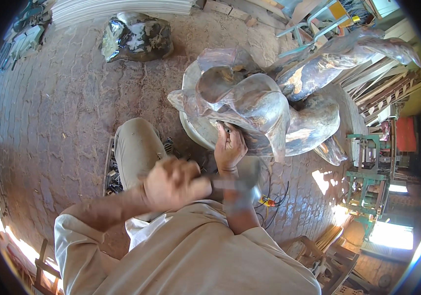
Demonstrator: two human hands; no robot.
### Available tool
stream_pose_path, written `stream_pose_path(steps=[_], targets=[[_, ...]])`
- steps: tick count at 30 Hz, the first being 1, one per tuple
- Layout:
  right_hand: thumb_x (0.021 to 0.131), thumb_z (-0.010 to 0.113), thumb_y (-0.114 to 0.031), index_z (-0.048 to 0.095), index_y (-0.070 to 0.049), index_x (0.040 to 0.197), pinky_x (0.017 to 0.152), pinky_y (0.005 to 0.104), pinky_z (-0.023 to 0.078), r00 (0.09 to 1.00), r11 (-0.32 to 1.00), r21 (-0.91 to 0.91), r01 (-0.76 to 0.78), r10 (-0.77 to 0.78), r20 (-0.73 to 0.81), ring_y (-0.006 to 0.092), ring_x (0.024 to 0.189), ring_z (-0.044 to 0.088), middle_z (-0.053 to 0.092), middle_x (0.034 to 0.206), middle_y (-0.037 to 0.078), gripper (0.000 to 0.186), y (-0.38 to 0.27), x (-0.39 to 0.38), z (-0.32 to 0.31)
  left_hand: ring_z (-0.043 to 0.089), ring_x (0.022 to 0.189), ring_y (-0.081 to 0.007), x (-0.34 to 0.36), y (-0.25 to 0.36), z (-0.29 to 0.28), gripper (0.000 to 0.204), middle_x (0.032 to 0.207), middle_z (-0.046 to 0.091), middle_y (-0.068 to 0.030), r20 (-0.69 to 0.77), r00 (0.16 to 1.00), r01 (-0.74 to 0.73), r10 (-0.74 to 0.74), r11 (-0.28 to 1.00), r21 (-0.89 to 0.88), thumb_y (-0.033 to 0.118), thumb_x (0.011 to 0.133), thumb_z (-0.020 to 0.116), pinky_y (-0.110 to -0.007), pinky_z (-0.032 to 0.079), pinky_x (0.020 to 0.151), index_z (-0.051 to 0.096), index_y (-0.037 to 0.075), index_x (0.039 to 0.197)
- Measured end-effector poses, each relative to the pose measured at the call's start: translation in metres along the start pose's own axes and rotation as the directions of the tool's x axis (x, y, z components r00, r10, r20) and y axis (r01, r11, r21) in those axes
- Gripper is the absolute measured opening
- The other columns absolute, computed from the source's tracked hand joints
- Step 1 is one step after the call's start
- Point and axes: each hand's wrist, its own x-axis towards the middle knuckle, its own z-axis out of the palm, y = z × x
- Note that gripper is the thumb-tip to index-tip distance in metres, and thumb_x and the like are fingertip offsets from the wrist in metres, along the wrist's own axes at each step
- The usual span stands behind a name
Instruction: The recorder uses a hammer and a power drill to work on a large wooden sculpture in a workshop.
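A large carved wooden sculpture [264, 105] with rounded, polished-looking brown and pale forms lies on a round pale stand [195, 129] in front of me. My right hand [230, 147] is against its near side, fingers closed around a small tool with a dark round end [227, 129]; most of that tool is hidden. To the left and nearer my body, my left hand [176, 184] is a fist, smeared by motion. It grips a hammer [227, 186], also blurred, whose grey head end crosses in front of my right forearm. The hammer is apart from the sculpture.
A glossy dark stump-like block [139, 37] stands on the brick floor [68, 108] at far left. A tray of tools [112, 167] sits beside my left knee. Cables and a yellow-orange plug [267, 201] lie at right. Farther right are green machinery [365, 172] and stacked boards [392, 88].
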Motion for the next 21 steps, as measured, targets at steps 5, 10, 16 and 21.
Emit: stream_pose_path(steps=[5, 10, 16, 21], targets=[[0.093, 0.080, -0.023, 0.074, -0.006, 0.092, 0.065, 0.0387, 0.057, 0.997, 0.995, -0.069, 0.068, -0.071, -0.035, 0.0296, 0.076, 0.073, 0.076, 0.087, 0.011, 0.017, 0.001, 0.002, 0.002, 0.065, 0.061, -0.0247, -0.001, 0.006, 0.005, 0.022, 0.076, 0.058, -0.0055, 0.405, 0.826, 0.281, -0.392, 0.909, 0.308, 0.014, 0.078, 0.067, -0.040, 0.048, 0.050, 0.056, 0.015, 0.096], [0.092, 0.080, -0.027, 0.074, -0.007, 0.091, 0.062, 0.0408, 0.054, 0.997, 0.997, -0.056, 0.056, -0.058, -0.043, 0.0295, 0.072, 0.071, 0.074, 0.085, 0.009, 0.021, -0.001, 0.002, 0.002, 0.067, 0.064, -0.0234, -0.002, 0.017, 0.001, 0.016, 0.078, 0.058, -0.0063, 0.062, 0.998, 0.018, -0.016, 0.999, -0.030, 0.014, 0.079, 0.068, -0.040, 0.049, 0.050, 0.055, 0.013, 0.089], [0.093, 0.079, -0.023, 0.076, -0.007, 0.099, 0.069, 0.0376, 0.059, 1.000, 0.991, -0.133, 0.025, -0.025, 0.005, 0.0308, 0.078, 0.074, 0.076, 0.090, 0.011, 0.017, 0.002, 0.000, 0.002, 0.061, 0.058, -0.0259, 0.018, 0.000, 0.005, 0.022, 0.073, 0.056, -0.0070, 0.233, 0.912, 0.293, -0.338, 0.934, 0.207, 0.012, 0.078, 0.068, -0.042, 0.046, 0.051, 0.056, 0.012, 0.096], [0.094, 0.079, -0.023, 0.076, -0.006, 0.099, 0.067, 0.0393, 0.058, 0.999, 0.999, -0.003, 0.049, -0.049, -0.017, 0.0324, 0.076, 0.072, 0.074, 0.085, 0.011, 0.018, 0.001, 0.002, 0.002, 0.062, 0.059, -0.0272, 0.006, 0.013, 0.007, 0.017, 0.076, 0.056, -0.0075, 0.146, 0.972, 0.172, -0.185, 0.981, 0.093, 0.012, 0.081, 0.067, -0.041, 0.049, 0.050, 0.058, 0.012, 0.095]])
